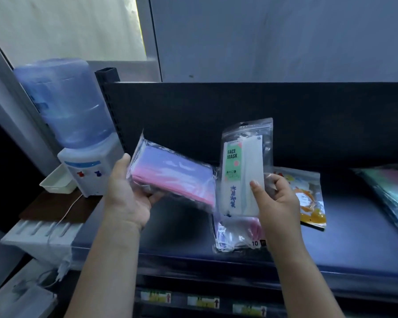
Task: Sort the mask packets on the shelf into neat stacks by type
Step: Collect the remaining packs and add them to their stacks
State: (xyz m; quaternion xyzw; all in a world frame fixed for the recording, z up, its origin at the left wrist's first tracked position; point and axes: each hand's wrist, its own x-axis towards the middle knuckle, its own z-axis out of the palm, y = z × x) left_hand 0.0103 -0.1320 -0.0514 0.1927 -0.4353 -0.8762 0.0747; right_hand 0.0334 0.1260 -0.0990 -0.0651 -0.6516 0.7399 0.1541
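Left hand grips a pink-lilac packet; right hand pinches a "FACE MASK" packet, partly hiding shelf packets.

Two bare forearms, left hand and right hand without sleeves, rings or watch

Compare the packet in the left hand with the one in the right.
The pink packet in the left hand is plain and lies tilted, nearly flat; the FACE MASK packet in the right hand is white, has a green label and stands upright. Both are clear plastic, held above the shelf.
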